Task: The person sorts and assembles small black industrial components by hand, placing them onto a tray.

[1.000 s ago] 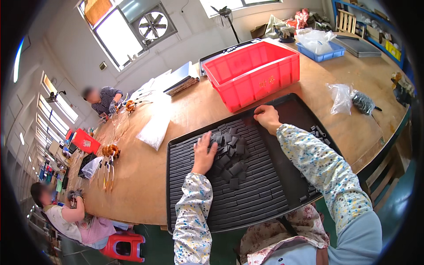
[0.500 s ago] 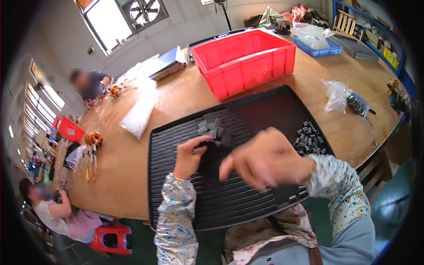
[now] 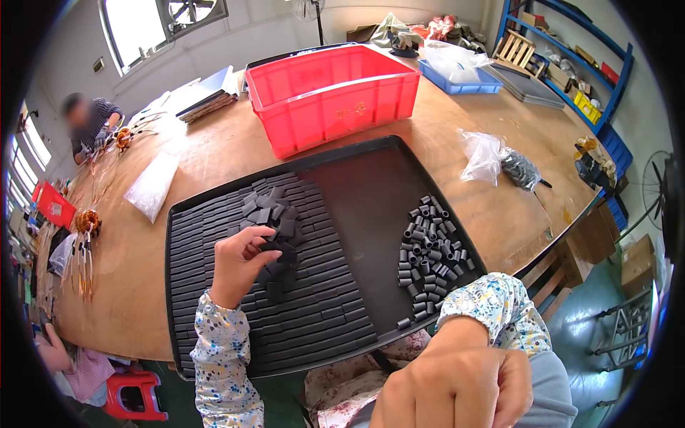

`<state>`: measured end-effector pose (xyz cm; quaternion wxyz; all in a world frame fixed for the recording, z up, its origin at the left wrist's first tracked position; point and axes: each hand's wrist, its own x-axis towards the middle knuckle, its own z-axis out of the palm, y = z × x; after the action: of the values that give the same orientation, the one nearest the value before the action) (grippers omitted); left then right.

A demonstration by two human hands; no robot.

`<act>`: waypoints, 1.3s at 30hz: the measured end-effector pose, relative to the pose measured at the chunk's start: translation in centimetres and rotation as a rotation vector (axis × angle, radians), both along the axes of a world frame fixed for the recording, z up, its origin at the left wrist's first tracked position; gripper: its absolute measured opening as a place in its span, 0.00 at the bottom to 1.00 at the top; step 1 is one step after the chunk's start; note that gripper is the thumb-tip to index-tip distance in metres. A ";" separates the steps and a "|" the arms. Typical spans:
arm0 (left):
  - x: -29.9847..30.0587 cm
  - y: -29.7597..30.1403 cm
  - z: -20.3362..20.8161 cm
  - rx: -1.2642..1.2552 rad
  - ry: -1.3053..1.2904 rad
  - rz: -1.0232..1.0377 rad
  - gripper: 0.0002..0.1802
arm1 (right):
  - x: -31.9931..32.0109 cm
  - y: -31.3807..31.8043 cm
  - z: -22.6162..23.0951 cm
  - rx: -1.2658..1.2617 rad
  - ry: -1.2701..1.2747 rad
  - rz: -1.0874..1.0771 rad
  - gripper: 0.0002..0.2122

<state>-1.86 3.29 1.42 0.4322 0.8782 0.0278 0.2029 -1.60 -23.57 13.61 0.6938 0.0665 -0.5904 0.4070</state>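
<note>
A black tray [image 3: 342, 146] lies on the table in front of me. Rows of flat black strips [image 3: 314, 314] fill its left part, with a loose heap of small black pieces [image 3: 264, 207] on top. At the heap's near side my left hand [image 3: 239, 267] pinches a small black piece [image 3: 270, 246] between thumb and fingers. Short black tubes [image 3: 432, 250] lie heaped in the tray's right part. My right hand [image 3: 449, 389] is raised close to the camera near the lower edge, its fingers curled closed; whatever is in them is hidden.
Behind the tray stands a red bin [image 3: 342, 107]. A blue tray [image 3: 464, 82] with clear bags is at the back right, a bag of dark pieces [image 3: 521, 170] in front of it. A white packet [image 3: 153, 185] lies at left. A co-worker [image 3: 89, 121] sits at the far left.
My right hand has moved from above the tray toward me and down, uncovering the tubes. The view has turned rightward. My left hand stays by the heap.
</note>
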 end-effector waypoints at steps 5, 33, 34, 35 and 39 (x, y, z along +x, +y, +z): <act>0.2 -1.1 0.6 0.003 0.044 -0.006 0.12 | -0.7 0.9 -0.6 0.112 0.129 -0.045 0.21; -0.8 -2.3 1.2 -0.243 0.140 -0.190 0.06 | 15.3 -2.9 -7.4 -1.059 -1.784 -1.120 0.11; -0.8 -2.4 0.9 -0.235 0.142 -0.190 0.08 | 15.5 -3.1 -7.4 -1.107 -1.838 -1.172 0.12; -0.7 -2.5 0.7 -0.230 0.147 -0.192 0.08 | 15.6 -3.3 -7.7 -1.109 -1.830 -1.174 0.12; -0.7 -3.1 0.8 -0.169 0.093 -0.231 0.10 | 15.9 -3.7 -8.4 -0.996 -1.794 -1.111 0.11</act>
<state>-2.53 0.14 2.19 0.5234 0.8444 -0.0366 0.1078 14.27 -27.27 5.24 0.0599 -0.7922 -0.5921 0.1351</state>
